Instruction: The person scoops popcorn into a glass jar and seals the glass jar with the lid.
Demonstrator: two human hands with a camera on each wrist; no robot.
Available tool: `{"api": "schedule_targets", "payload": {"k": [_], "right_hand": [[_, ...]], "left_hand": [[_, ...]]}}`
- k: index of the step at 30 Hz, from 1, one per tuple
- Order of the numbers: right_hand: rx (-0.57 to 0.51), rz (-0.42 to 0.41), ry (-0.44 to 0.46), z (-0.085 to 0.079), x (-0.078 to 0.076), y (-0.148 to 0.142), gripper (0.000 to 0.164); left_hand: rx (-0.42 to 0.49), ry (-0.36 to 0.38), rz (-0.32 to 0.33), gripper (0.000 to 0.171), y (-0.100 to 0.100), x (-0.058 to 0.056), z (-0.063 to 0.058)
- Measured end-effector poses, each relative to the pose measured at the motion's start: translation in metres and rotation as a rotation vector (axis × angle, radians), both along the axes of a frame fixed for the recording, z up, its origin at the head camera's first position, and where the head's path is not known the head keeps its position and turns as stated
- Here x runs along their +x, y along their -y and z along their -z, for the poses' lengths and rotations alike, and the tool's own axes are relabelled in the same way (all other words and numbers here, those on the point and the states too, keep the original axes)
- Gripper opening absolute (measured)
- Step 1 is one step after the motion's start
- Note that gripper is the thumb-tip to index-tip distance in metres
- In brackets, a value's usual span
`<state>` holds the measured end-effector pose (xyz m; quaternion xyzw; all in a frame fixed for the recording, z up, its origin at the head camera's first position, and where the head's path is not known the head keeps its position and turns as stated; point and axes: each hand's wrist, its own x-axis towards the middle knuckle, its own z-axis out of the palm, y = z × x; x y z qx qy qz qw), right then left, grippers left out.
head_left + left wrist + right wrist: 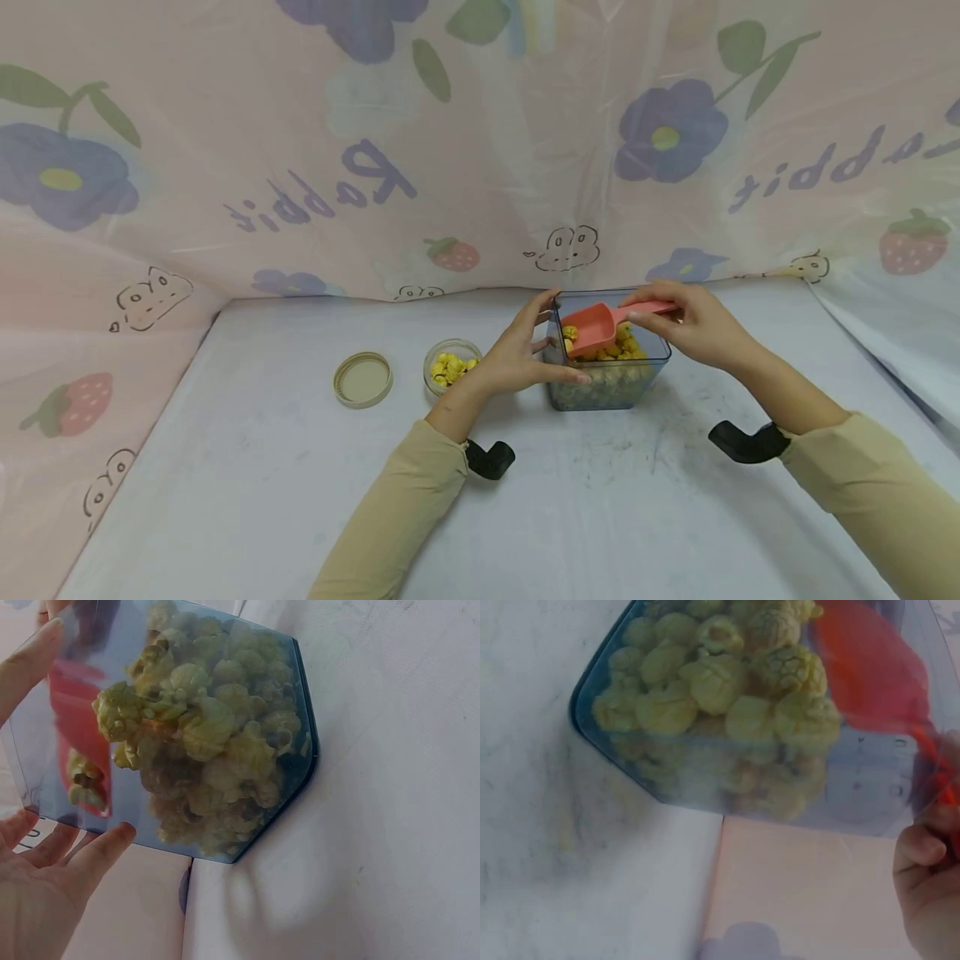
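Observation:
A clear bluish container (600, 392) holds yellow popcorn (217, 727) in its lower part. My left hand (517, 354) grips its left side, thumb along the front wall and fingers at the far left edge. In my right hand (701, 325) is the handle of a red-pink scoop (592, 327), pinched above the container's right rim. The scoop's bowl is inside the container, tilted down to the left above the heap, with a few popcorn pieces in it. In the right wrist view the scoop (870, 667) shows red through the clear wall.
Left of the container stands a small round clear jar (442, 346) with yellow popcorn, partly behind my left wrist. Farther left a round beige lid (363, 380) lies on the white table (285, 467). A patterned sheet (480, 192) hangs along the table's back edge.

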<state>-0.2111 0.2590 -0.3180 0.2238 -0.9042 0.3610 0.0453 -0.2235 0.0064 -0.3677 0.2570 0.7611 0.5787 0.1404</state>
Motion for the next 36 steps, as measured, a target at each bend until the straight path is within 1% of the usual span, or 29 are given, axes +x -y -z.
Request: {"api": "schedule_targets", "payload": {"k": [4, 11, 19, 26, 31, 36], "right_hand": [[-0.026, 0.022, 0.019, 0.003, 0.001, -0.006, 0.020], [-0.136, 0.039, 0.101, 0.010, 0.003, -0.015, 0.024], [-0.216, 0.116, 0.165, 0.015, 0.007, -0.020, 0.026], [-0.319, 0.109, 0.209, 0.015, 0.009, -0.022, 0.022], [-0.336, 0.124, 0.214, 0.010, 0.011, -0.021, 0.021], [-0.325, 0.144, 0.201, 0.005, 0.012, -0.020, 0.023]], "left_hand": [[-0.003, -0.001, -0.003, 0.110, 0.000, 0.000, 0.000], [-0.005, 0.007, -0.006, 0.111, 0.000, 0.001, 0.000], [-0.021, 0.004, -0.014, 0.110, -0.001, 0.002, -0.001], [-0.032, 0.019, -0.021, 0.110, -0.001, 0.002, -0.003], [-0.029, 0.025, -0.019, 0.110, -0.001, 0.002, -0.002], [-0.032, 0.021, -0.016, 0.112, -0.001, 0.003, -0.001]]}}
